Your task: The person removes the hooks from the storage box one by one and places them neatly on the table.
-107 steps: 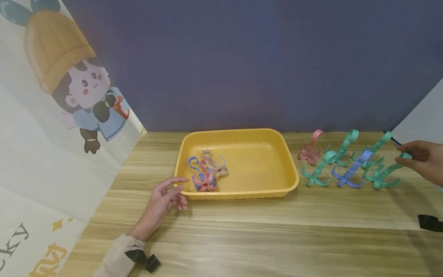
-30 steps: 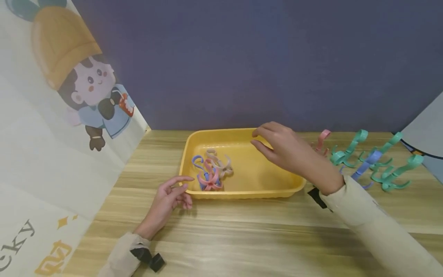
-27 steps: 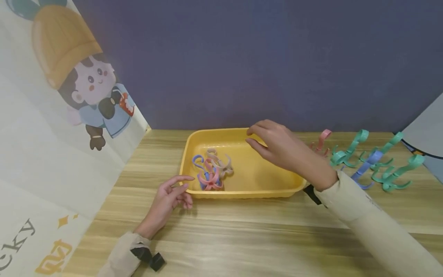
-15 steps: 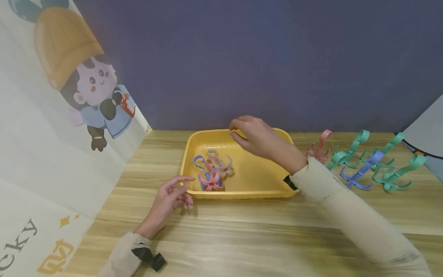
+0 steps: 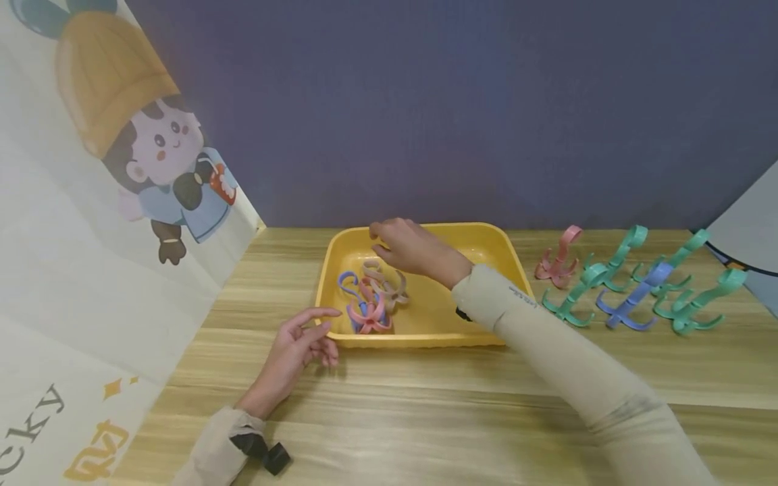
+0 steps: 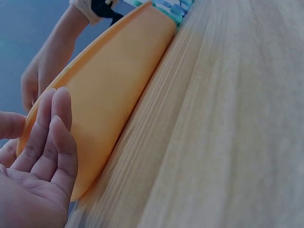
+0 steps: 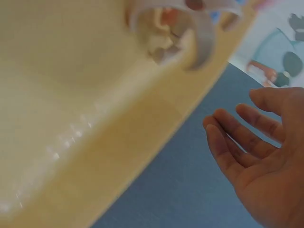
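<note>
My left hand (image 5: 298, 344) rests with relaxed fingers at the front left corner of a yellow tray (image 5: 425, 341), index finger over the rim and other fingers beside the outer wall. In the left wrist view its fingertips (image 6: 61, 95) overlap that wall. My right hand (image 5: 410, 246), fingers apart and holding nothing, is over the tray's back part. Inside the tray lie a blue multi-prong hook (image 5: 348, 280), a pink one (image 5: 369, 316) and a beige one (image 5: 398, 293), tangled close together. The beige hook looks blurred in the right wrist view, apart from my right hand's fingers.
Right of the tray, several hooks stand on the wooden table (image 5: 389, 418): a pink hook (image 5: 556, 263), a blue hook (image 5: 632, 300) and several green ones, such as one green hook (image 5: 693, 310). A dark blue panel (image 5: 456, 115) rises directly behind.
My right hand has come from a green hook at the far right to over the tray, moving left to near the hooks inside. The left hand keeps its place at the corner.
</note>
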`<state>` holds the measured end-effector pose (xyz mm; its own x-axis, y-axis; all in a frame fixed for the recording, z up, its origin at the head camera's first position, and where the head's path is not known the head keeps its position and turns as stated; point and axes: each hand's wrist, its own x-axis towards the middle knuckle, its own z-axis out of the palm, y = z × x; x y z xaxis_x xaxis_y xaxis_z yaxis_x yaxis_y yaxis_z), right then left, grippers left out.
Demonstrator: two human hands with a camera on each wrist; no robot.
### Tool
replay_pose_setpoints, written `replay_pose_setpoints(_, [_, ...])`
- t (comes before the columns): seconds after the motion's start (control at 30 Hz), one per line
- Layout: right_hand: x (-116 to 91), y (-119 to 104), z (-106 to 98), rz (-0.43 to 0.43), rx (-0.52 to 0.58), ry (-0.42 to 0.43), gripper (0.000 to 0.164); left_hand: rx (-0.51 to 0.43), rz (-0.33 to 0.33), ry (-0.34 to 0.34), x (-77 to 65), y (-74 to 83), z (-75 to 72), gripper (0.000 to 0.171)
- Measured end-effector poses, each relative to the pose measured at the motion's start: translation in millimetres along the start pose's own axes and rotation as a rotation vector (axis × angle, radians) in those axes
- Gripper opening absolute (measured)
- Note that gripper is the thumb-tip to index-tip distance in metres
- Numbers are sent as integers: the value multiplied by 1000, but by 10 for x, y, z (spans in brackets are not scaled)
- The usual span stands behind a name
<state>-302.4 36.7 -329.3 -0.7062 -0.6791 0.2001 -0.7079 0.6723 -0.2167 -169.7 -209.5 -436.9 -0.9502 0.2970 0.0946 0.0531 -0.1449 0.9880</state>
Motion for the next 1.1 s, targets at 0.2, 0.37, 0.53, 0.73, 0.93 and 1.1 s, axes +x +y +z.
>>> replay_pose_setpoints(0.2, [145, -6, 251, 22, -15, -87, 28, -3, -4, -1, 0, 2, -2, 33])
replay_pose_setpoints(0.37, [234, -40, 381, 53, -29, -147, 29, -2, -4, -1, -3, 7, -5, 31])
replay_pose_setpoints(0.53, [281, -65, 499, 62, -21, -194, 32, 5, -4, 2, 4, 9, -7, 30])
replay_pose_setpoints(0.73, [292, -66, 571, 17, -18, -217, 22, 3, -5, 2, 14, 7, 10, 34])
replay_pose_setpoints(0.93, [260, -43, 576, 53, 13, -265, 16, -1, -7, 10, 14, 8, 21, 34])
replay_pose_setpoints(1.1, [250, -31, 562, 118, 91, -309, 40, 1, 0, 5, 12, -1, 8, 34])
